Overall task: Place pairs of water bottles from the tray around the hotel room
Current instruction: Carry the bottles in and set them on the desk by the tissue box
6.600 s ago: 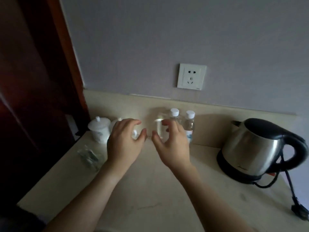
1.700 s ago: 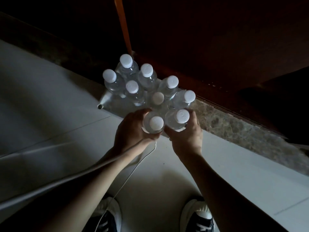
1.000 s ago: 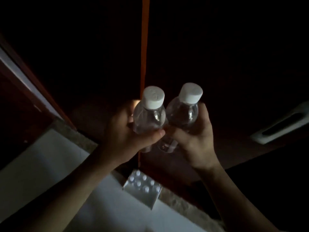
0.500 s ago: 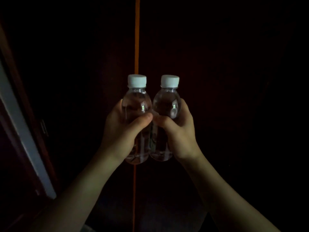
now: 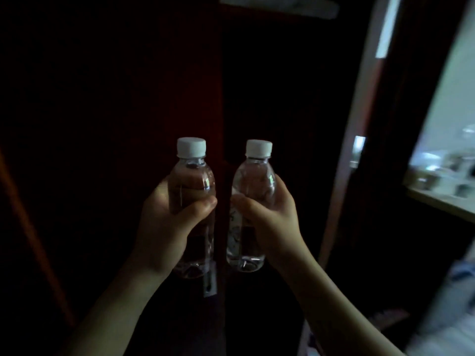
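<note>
Dark wood panels fill the background, with a lit counter (image 5: 442, 199) off to the right. Each hand carries one bottle upright at chest height: the left hand (image 5: 164, 227) is wrapped around the left bottle (image 5: 192, 186), the right hand (image 5: 272, 219) around the right bottle (image 5: 253, 201), the two bottles just apart. Carrying well likely means keeping both vertical, gripping mid-body, and setting them down side by side on a flat surface.

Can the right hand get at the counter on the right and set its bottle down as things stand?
Probably not yet. The right hand holds its bottle upright in front of dark panels, while the counter lies off to the right past a pale door frame. Nothing seems to block it, but a step closer looks needed.
</note>
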`<state>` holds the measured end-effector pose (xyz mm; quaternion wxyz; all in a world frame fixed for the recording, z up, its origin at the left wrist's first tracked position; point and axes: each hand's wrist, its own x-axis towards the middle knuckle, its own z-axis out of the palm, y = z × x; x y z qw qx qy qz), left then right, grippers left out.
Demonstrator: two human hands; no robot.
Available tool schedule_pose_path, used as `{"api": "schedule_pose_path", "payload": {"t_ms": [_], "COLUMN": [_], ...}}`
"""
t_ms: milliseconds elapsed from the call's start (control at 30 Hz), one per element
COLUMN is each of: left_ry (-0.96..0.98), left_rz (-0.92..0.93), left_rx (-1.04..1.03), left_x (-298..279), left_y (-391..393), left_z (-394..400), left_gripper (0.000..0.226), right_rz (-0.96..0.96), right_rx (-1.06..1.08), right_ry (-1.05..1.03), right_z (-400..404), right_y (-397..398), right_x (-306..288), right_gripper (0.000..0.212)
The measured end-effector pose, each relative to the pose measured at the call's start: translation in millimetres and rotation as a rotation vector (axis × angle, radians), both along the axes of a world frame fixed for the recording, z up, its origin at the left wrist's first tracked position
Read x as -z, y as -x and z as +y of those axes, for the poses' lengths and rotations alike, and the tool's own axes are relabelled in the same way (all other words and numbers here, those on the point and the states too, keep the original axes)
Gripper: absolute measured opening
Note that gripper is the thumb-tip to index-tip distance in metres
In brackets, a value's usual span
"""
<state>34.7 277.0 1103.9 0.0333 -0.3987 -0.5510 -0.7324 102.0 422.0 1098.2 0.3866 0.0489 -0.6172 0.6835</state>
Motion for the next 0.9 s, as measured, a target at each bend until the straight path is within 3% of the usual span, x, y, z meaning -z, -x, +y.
{"api": "schedule_pose_path", "payload": {"t_ms": [133, 300, 467, 633, 733, 900], "left_ry": [0.017, 0.062, 0.091, 0.136, 0.186, 0.198], "left_rz": [-0.119, -0.107, -0.155, -0.200, -0.177, -0.166], "left_rx": [0.307, 0.633, 0.825, 1.007, 1.056, 1.119], "left_x": [1, 8, 10, 17, 18, 14], "left_y": [-45, -125, -223, -316, -352, -382], "left_z": [97, 220, 336, 430, 474, 542], "left_gripper": [0.031, 0.038, 0.067, 0.057, 0.063, 0.038], "right_rz": [0.047, 0.027, -0.022, -0.053, -0.050, -0.085], "right_rx": [0.302, 0.650, 0.933, 1.151, 1.239, 1.320], "right_ry": [0.019, 0.035, 0.030, 0.003, 0.045, 0.052], "right_z": [78, 165, 236, 298, 331, 388], "right_y": [-78, -204, -336, -437, -476, -507], "right_x": [2, 8, 12, 7, 8, 13], "right_gripper": [0.035, 0.036, 0.036, 0.023, 0.027, 0.037]}}
